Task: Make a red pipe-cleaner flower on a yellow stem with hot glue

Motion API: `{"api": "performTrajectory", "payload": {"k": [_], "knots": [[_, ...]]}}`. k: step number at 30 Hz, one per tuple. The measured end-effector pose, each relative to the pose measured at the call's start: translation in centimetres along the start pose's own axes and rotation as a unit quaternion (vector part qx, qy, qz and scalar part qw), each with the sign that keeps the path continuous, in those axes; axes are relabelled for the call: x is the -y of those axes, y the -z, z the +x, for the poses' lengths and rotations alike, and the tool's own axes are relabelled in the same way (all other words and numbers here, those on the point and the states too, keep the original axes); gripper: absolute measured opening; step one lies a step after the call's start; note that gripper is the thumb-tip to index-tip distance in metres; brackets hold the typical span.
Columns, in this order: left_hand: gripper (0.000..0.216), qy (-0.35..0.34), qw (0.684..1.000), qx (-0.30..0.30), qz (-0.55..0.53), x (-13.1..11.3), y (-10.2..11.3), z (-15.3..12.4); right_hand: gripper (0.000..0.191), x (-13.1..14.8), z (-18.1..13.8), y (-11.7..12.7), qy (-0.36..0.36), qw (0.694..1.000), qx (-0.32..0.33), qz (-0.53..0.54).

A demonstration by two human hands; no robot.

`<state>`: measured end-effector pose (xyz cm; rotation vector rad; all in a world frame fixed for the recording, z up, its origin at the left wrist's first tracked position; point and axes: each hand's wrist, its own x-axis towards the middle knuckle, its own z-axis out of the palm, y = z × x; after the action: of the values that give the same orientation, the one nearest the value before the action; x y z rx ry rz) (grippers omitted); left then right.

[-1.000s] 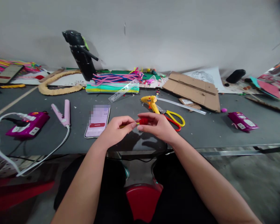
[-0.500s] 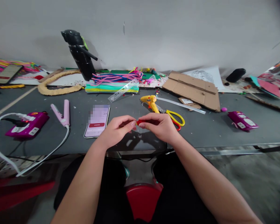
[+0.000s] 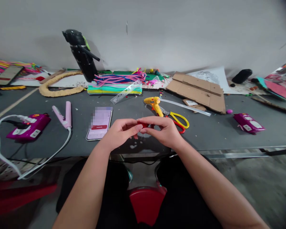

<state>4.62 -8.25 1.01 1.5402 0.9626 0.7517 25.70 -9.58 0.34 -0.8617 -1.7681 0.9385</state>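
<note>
Between the fingertips of both hands is a small red piece [image 3: 144, 125], mostly hidden, so its kind cannot be made out. My left hand [image 3: 120, 133] pinches it from the left, thumb against fingers. From the right, my right hand [image 3: 165, 129] grips it the same way. Just beyond my hands lies a yellow hot glue gun [image 3: 154, 104]. Scissors with yellow and red handles [image 3: 181, 119] are right behind my right hand. A phone with a lit screen [image 3: 100, 124] lies to the left of my left hand.
At left are a purple power strip [image 3: 30, 128] and a pink hair straightener [image 3: 64, 116]. A black bottle [image 3: 82, 55], pipe cleaners [image 3: 119, 87], a clear ruler [image 3: 126, 91] and cardboard [image 3: 195, 90] line the back. Another purple power strip [image 3: 249, 123] sits right.
My fingertips have drawn closer together around the red piece, and the left fingers now cover its left end. A bit of yellow that showed there is hidden.
</note>
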Motion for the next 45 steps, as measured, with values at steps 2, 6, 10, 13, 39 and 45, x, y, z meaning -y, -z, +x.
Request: {"api": "performTrajectory", "payload": {"k": [2, 6, 10, 13, 39, 45], "knots": [[0.031, 0.0, 1.0, -0.013, -0.004, 0.2, 0.0, 0.0, 0.048, 0.0, 0.0, 0.1, -0.002, 1.0, -0.002, -0.005], [0.032, -0.001, 0.999, -0.039, -0.005, 0.3, 0.2, 0.0, 0.052, -0.1, 0.0, 0.3, -0.007, 1.0, -0.014, 0.017], [0.035, 0.007, 0.998, -0.058, -0.019, 0.2, 0.2, 0.0, 0.037, 0.0, 0.1, 0.4, -0.033, 0.999, -0.027, -0.006], [0.037, 0.005, 0.998, -0.063, -0.022, 0.2, 0.1, 0.0, 0.03, 0.1, 0.0, 0.3, -0.064, 0.998, -0.024, -0.004], [0.033, -0.013, 0.994, -0.076, -0.082, 1.0, 0.2, 0.1, 0.032, 0.8, 0.1, 0.8, -0.09, 0.99, 0.008, 0.111], [0.032, -0.012, 0.994, -0.079, -0.076, 0.9, 0.2, 0.1, 0.032, 0.7, -0.2, 0.6, -0.088, 0.993, -0.016, 0.08]]}}
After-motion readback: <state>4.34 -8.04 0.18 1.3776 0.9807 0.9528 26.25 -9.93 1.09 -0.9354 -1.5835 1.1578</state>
